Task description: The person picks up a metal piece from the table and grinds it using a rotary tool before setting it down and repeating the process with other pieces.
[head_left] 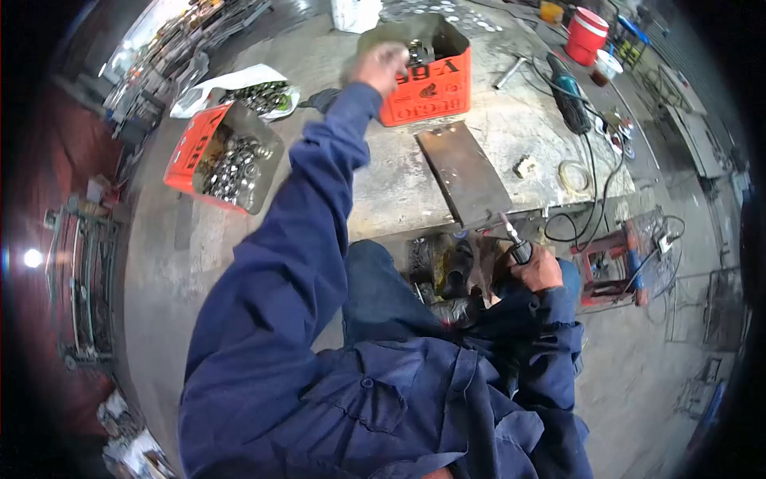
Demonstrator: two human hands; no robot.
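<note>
My left arm stretches far forward, and my left hand [381, 67] is at the near left rim of a red-orange cut-open tin [427, 92]. Motion smears its fingers, so I cannot tell whether they hold anything. Shiny metal parts [418, 53] show inside that tin. Down by my right thigh, my right hand [540, 270] is closed round a die grinder [520, 249], its pale mounted tip pointing up near the bench edge. A dark flat metal plate [464, 174] lies on the workbench [383, 188] between my hands, its near end at the edge.
Left of my arm, a second red tin [191, 156] holds many shiny metal rings [233, 169]. Behind it lies a white bag [231, 84] with small parts. An angle grinder [568, 96], its cord, a red cooler [586, 38] and a coil [574, 176] are at right.
</note>
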